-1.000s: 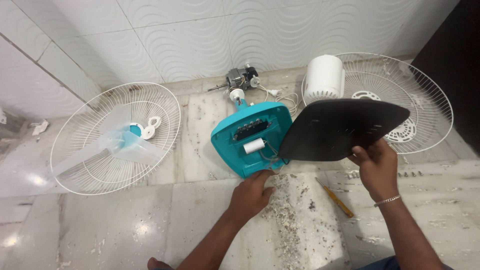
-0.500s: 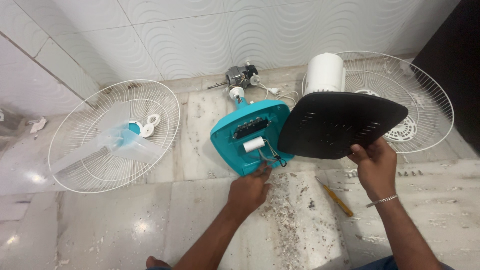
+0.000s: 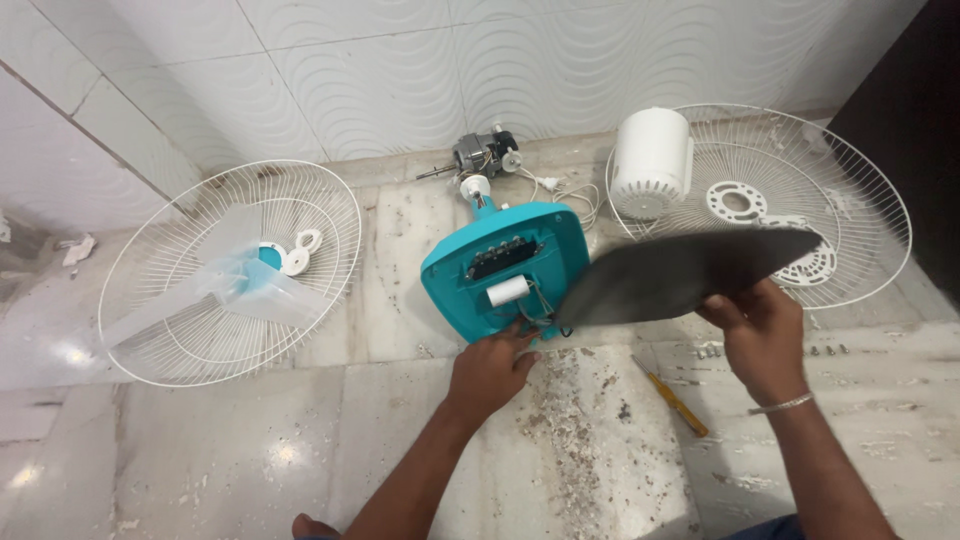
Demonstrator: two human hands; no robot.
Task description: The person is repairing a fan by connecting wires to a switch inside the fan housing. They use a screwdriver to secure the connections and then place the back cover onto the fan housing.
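Note:
A teal fan base [image 3: 505,262] lies upside down on the marble floor, its wiring and a white capacitor [image 3: 507,291] exposed. My left hand [image 3: 490,366] rests at the base's near edge, fingertips touching the wires by the capacitor. My right hand [image 3: 760,335] grips the near right edge of a black bottom cover plate [image 3: 680,275], held tilted above the floor just right of the base.
A white fan guard [image 3: 225,270] with translucent blades lies at the left. Another guard [image 3: 800,190] with a white motor housing [image 3: 650,160] lies at the right. A bare motor [image 3: 480,152] sits by the wall. A yellow screwdriver [image 3: 675,400], screws [image 3: 712,350] and dusty debris [image 3: 580,420] lie on the near floor.
The black plate has tipped from facing me to nearly edge-on and dropped lower. My left hand slid forward from the base's near edge to the wires by the capacitor.

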